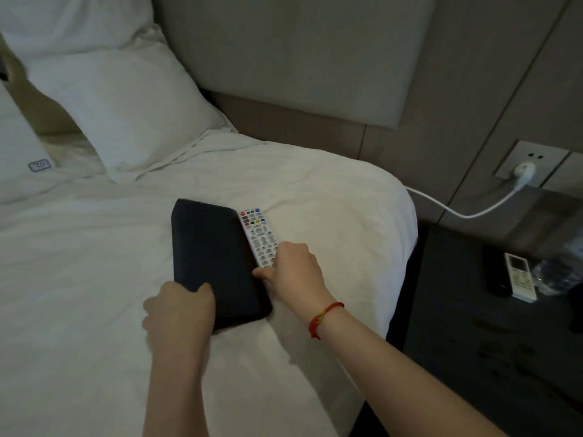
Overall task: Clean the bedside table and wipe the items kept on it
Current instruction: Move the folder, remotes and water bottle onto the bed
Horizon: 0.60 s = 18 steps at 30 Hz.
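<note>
On the bed (94,279), both hands touch a black tray (214,263).

Bottle (564,272) blurred, cut off by the right edge.

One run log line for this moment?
left hand: on black tray | right hand: at white remote | both on bed

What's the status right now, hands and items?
Left hand and right hand both gripping black tray on bed. White remote beside tray. Second remote on bedside table.
</note>
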Available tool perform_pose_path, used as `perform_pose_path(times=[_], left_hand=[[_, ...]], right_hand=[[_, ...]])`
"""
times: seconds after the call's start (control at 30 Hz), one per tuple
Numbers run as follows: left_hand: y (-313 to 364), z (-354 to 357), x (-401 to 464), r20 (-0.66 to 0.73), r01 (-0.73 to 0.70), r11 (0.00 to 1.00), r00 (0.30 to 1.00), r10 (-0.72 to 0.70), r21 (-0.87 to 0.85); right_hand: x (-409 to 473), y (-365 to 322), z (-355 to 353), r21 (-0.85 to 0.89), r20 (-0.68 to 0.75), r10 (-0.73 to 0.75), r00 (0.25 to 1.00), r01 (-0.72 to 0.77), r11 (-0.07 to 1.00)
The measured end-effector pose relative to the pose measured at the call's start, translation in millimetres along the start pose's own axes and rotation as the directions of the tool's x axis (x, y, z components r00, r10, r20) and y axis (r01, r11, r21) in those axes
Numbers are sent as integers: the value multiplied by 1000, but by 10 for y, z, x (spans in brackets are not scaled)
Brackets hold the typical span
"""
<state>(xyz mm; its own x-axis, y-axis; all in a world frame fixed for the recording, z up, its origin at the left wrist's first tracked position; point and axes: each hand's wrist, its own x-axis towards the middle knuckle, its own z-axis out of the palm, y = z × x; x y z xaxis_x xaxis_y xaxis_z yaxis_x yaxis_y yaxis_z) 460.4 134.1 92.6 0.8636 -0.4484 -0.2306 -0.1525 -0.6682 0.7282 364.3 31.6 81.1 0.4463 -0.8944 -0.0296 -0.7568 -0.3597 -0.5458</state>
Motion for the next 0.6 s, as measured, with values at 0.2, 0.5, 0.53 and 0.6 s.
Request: perform_pose_path(times=[0.2, 0.5, 0.53, 0.6], left_hand=[[400, 151, -173, 23, -233, 968, 971, 237, -95], [1253, 1439, -800, 309, -404, 853, 808, 502, -331], [1343, 1641, -880, 372, -395, 853, 777, 508, -340], [1474, 2057, -1042, 490, -375, 862, 712, 503, -340]], right_hand=[[-50, 112, -208, 14, -153, -55, 987, 57, 998], [-102, 1333, -765, 62, -375, 151, 914, -138, 988], [-119, 1571, -836, 87, -389, 209, 897, -190, 978], [-164, 2064, -971, 128, -405, 340, 848, -316, 940]])
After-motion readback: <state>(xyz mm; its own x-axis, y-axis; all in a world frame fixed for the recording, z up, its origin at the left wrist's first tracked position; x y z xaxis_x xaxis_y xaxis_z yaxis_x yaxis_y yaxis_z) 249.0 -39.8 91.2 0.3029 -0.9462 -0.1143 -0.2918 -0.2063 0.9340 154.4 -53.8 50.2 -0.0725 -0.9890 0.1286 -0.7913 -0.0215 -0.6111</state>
